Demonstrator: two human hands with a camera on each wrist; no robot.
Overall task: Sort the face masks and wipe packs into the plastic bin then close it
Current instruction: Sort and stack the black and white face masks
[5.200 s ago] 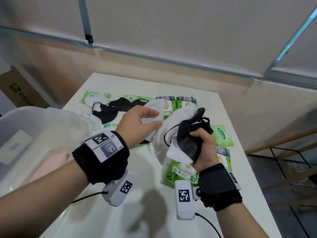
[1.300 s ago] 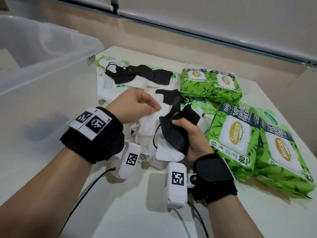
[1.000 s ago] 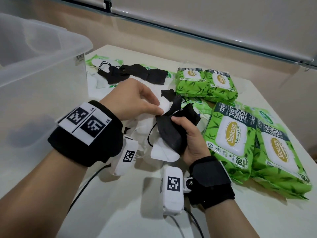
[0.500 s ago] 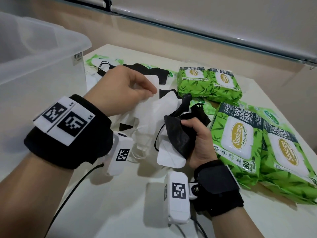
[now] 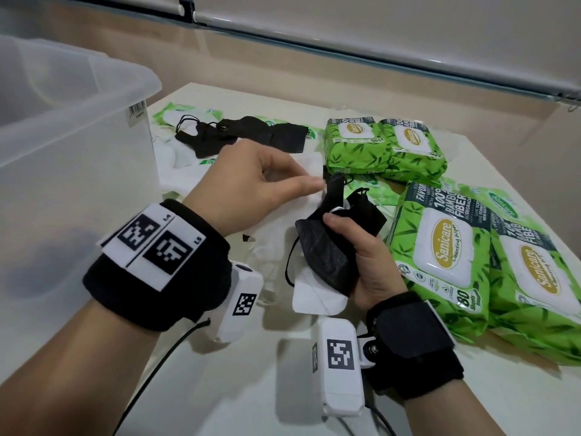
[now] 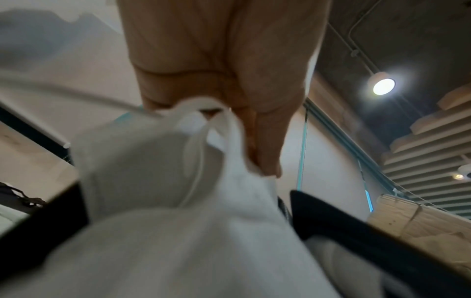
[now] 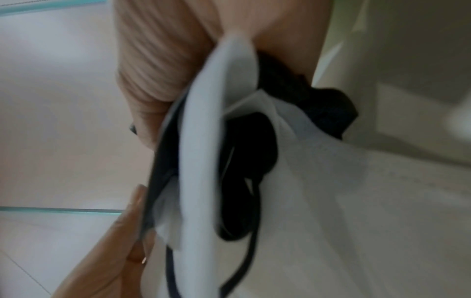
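Masks come first: our right hand [image 5: 366,262] clenches a bundle of black and white face masks [image 5: 323,262], our left hand [image 5: 248,184] pinches a white mask [image 6: 163,181]. Beyond our fingertips, black masks [image 5: 248,138] and wipe packs [image 5: 440,256] lie unsorted; left of them, we judge, the plastic bin [image 5: 72,127] awaits everything.

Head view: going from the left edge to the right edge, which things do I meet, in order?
Clear plastic bin → left hand pinching a white face mask → right hand gripping a bundle of black and white masks → two large green wipe packs with white lids.
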